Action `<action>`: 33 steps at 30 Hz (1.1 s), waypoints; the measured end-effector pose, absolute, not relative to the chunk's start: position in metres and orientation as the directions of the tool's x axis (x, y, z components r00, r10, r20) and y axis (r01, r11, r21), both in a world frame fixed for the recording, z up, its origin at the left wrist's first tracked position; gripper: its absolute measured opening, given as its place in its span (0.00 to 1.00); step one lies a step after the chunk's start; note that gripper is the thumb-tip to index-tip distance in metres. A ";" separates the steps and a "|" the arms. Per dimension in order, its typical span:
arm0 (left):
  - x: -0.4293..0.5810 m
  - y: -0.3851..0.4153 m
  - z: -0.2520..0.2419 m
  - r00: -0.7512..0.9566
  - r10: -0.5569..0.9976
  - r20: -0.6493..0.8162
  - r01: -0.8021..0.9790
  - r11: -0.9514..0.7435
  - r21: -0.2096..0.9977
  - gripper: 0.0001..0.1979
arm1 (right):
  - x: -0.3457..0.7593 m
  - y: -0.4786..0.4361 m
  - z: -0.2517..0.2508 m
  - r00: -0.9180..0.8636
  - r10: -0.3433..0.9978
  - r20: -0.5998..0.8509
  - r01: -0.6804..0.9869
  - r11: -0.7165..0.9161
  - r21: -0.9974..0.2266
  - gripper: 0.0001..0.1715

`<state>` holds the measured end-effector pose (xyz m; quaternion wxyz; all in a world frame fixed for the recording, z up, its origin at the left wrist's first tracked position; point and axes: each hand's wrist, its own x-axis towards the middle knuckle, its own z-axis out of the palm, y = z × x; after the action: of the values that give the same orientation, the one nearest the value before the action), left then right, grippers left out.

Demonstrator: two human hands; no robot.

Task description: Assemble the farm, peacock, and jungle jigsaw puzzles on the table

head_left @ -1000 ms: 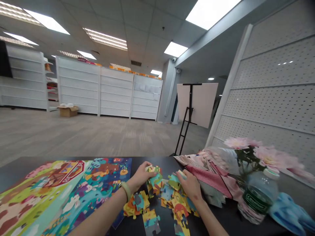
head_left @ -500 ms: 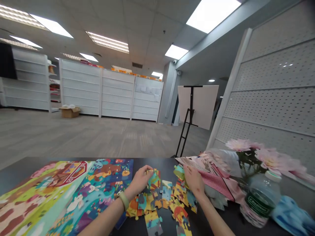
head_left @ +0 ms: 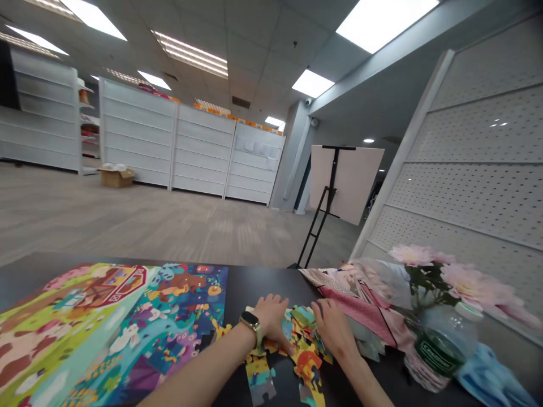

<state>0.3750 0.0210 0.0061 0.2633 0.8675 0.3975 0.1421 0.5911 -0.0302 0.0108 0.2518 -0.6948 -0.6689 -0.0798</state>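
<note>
Loose puzzle pieces (head_left: 306, 362) in yellow, orange and teal lie in a pile on the dark table. My left hand (head_left: 271, 319), with a watch on its wrist, rests over the left part of the pile, fingers and thumb spread. At the pile's right edge is my right hand (head_left: 333, 325), its fingers curved down beside a green piece (head_left: 303, 316); whether it grips any piece cannot be made out. Left of the pile lie a dark blue illustrated puzzle sheet (head_left: 169, 328) and a farm picture (head_left: 55, 328).
Right of my hands are a pink patterned cloth bag (head_left: 360, 299), pink flowers (head_left: 462, 274), a plastic bottle with a green label (head_left: 439, 350) and a blue cloth (head_left: 494, 373). Beyond the table (head_left: 246, 277) stand an easel (head_left: 324, 209) and white shelving (head_left: 203, 152).
My left hand has moved right, from the pile's upper left onto its middle, covering pieces there. My right hand stays at the pile's right side, slightly lower. The view has tilted a little.
</note>
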 end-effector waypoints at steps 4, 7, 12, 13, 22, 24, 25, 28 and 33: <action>0.385 0.040 0.004 0.620 0.785 -0.017 0.629 -0.483 0.609 0.40 | 0.585 -0.084 -0.022 -0.151 0.881 0.448 0.961 0.237 -0.142 0.24; 0.377 0.046 0.003 0.605 0.795 0.045 0.574 -0.474 0.668 0.32 | 0.577 -0.114 -0.062 -0.452 0.834 0.318 0.872 0.488 -0.042 0.32; 0.366 0.044 0.012 0.563 0.811 0.161 0.481 -0.480 0.734 0.15 | 0.570 -0.123 -0.073 -0.421 0.839 0.344 0.872 0.479 -0.102 0.16; 0.366 0.041 0.014 0.564 0.809 0.165 0.476 -0.481 0.736 0.15 | 0.569 -0.119 -0.066 -0.379 0.851 0.364 0.879 0.453 -0.145 0.14; 0.311 -0.020 0.026 0.544 0.831 0.116 0.621 -0.492 0.610 0.37 | 0.545 -0.087 -0.021 -0.205 0.849 0.486 0.893 0.365 -0.262 0.20; 0.293 -0.047 0.017 0.531 0.846 0.057 0.666 -0.457 0.589 0.52 | 0.523 -0.098 -0.017 -0.276 0.863 0.424 0.856 0.421 -0.299 0.23; 0.288 -0.062 0.009 0.528 0.849 -0.009 0.698 -0.428 0.574 0.56 | 0.513 -0.104 -0.014 -0.329 0.866 0.378 0.834 0.453 -0.313 0.27; 0.293 -0.097 -0.017 0.571 0.820 -0.024 0.676 -0.453 0.581 0.59 | 0.494 -0.111 -0.014 -0.439 0.865 0.243 0.798 0.500 -0.338 0.31; 0.333 -0.094 -0.030 0.658 0.736 0.158 0.504 -0.587 0.633 0.55 | 0.538 -0.088 -0.039 -0.305 0.903 0.302 0.886 0.385 -0.258 0.27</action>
<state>0.3330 -0.0945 -0.0305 0.2799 0.8663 0.3581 0.2072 0.5378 -0.0877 -0.0385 0.2016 -0.5539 -0.8075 0.0214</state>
